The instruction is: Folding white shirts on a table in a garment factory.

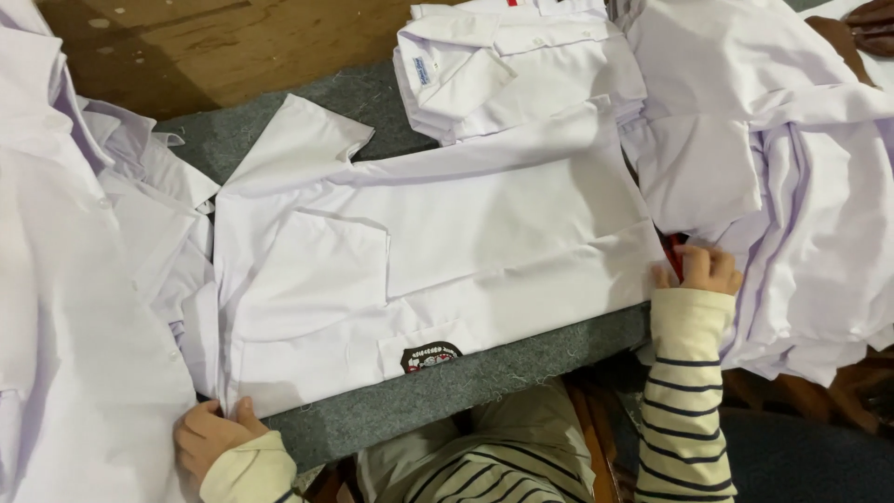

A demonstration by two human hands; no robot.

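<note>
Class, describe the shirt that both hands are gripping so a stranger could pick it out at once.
Start at the grey padded table. Among the white shirts heaped around it, one white shirt lies spread flat across the middle, the left hand and right hand at its corners. Only it shows a dark oval badge on its pocket.
</note>
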